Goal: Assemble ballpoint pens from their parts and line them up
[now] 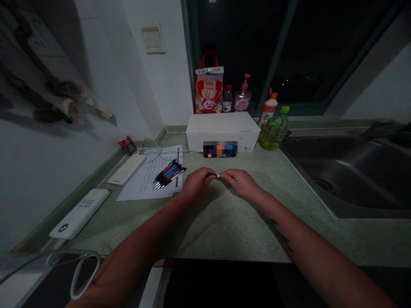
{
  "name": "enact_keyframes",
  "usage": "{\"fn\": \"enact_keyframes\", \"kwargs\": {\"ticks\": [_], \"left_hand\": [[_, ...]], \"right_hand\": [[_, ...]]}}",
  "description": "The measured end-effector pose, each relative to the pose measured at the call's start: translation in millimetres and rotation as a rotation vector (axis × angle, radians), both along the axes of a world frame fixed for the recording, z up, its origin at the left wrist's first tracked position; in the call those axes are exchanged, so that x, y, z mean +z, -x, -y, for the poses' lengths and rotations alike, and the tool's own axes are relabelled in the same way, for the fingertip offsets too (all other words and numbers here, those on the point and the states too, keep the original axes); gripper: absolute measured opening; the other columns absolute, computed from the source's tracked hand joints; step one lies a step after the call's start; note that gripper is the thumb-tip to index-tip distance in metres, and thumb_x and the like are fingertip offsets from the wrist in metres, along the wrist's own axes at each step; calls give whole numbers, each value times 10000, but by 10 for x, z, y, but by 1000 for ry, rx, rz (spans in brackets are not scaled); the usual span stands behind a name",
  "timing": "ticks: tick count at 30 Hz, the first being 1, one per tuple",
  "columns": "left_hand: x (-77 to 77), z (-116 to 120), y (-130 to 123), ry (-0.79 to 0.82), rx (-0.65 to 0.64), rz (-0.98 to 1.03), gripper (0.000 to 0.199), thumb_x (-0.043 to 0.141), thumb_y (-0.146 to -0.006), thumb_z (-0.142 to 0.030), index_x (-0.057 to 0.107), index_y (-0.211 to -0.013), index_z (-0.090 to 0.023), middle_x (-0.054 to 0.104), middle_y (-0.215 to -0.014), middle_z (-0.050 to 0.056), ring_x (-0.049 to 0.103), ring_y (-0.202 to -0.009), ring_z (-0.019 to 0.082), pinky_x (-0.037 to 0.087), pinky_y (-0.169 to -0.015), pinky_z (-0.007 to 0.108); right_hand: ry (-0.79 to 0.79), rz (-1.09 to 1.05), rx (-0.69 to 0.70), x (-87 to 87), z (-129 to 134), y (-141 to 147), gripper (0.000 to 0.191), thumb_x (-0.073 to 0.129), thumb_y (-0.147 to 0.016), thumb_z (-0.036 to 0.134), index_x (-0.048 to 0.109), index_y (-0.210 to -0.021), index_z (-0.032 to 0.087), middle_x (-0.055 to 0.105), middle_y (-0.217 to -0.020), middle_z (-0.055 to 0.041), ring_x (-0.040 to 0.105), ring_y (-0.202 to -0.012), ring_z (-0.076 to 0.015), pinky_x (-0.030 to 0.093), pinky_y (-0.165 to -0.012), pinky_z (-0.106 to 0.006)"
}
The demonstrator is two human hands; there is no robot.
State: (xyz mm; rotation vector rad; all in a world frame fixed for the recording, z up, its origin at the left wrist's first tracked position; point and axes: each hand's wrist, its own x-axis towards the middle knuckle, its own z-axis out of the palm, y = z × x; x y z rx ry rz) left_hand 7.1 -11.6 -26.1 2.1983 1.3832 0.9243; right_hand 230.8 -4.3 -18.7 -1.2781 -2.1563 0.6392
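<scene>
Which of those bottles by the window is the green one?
The green bottle at the right, beside the sink and the white box; the pink pump bottle and the small clear one stand behind the box.

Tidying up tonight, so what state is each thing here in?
Left hand, pinching the black cable
Right hand, pinching the cable's white tip
White box, closed
Phone, propped against the box, screen blurred
Pink pump bottle, pump head up
Green bottle, capped
Window, dark
</scene>
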Motion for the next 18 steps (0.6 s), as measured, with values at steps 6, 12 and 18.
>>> {"fn": "enact_keyframes", "kwargs": {"ticks": [6,12,18], "left_hand": [[-21,-6,2,-17,-7,6,155,641,-979,-232,771,-1062,-235,810,-1072,50,729,-1008,241,569,-945,362],[19,14,-12,0,-15,9,165,611,-985,-219,766,-1014,-265,808,-1045,51,727,-994,247,575,-936,380],[52,29,-8,15,-18,27,152,614,-977,-235,761,-1009,-251,805,-1047,58,727,-994,254,569,-930,380]], "right_hand": [[-11,-6,0,-17,5,-4,202,605,-1052,312,792,-1080,242,787,-1082,-91,724,-998,-258,537,-915,-394],[-43,-36,-26,-10,5,-1,189,697,-994,295,781,-1153,236,772,-1135,-99,713,-1034,-256,533,-905,-370],[-54,-24,-4,23,9,-12,167,663,-1017,288,800,-1099,240,784,-1098,-97,720,-1025,-254,536,-923,-378]]}}
